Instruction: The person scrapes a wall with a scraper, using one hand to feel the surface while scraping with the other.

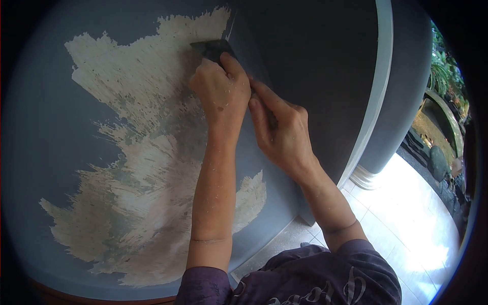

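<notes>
A scraper (pixel 212 48) with a flat, dark blade lies against the grey-blue wall (pixel 46 132), at the upper right edge of a bare, pale patch (pixel 137 66). My left hand (pixel 222 90) is closed around it close behind the blade, the thumb along its top. Lower and to the right, my right hand (pixel 285 127) grips its handle, which is mostly hidden by the fingers. Ragged edges of paint surround the patch, and streaks run across its surface. Small pale flecks dot both hands and forearms.
To the right, a dark wall section ends in a white curved trim (pixel 373 96). Beyond it stands a grey column with a white base (pixel 363 178). Bright floor tiles (pixel 401 223) lie at lower right, with plants (pixel 445 71) and stones outside.
</notes>
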`<state>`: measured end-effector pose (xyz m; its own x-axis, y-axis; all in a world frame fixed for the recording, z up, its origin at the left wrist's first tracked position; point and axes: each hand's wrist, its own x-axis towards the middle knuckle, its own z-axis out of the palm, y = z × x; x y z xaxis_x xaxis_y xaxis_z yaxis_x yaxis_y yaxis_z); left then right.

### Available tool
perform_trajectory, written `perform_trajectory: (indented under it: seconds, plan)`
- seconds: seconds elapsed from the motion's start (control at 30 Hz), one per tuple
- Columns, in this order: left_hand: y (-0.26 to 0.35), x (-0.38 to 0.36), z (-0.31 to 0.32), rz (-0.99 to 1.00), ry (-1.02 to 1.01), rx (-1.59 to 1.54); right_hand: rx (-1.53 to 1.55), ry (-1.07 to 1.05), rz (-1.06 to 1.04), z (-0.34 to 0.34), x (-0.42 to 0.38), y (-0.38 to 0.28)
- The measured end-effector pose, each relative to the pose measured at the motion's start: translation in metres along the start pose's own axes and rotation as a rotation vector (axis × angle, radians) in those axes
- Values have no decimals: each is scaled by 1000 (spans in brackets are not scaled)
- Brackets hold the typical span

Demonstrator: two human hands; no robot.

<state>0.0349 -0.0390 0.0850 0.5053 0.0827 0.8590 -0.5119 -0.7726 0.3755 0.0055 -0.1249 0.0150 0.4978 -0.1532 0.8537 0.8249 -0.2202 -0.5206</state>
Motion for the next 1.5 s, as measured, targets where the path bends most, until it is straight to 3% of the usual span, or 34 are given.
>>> perform_trajectory:
  seconds: [0.27, 0.47, 0.57, 0.77, 1.17, 1.37, 1.5]
  plan:
    - [-2, 30, 21, 133, 87, 77, -39, 67, 8, -4, 25, 10]
    - [8, 50, 29, 140, 42, 11, -30, 126, -21, -4, 42, 14]
    - [1, 40, 30, 220, 151, 133, -21, 81, -37, -9, 36, 14]
    - [2, -11, -4, -73, -1, -59, 40, -45, -42, -5, -10, 1]
    - [3, 18, 14, 25, 17, 56, -27, -53, 23, -15, 23, 5]
    - [0, 53, 38, 186, 155, 11, -12, 49, 6, -12, 49, 17]
    - [6, 43, 30, 156, 90, 48, -25, 69, -44, -12, 42, 17]
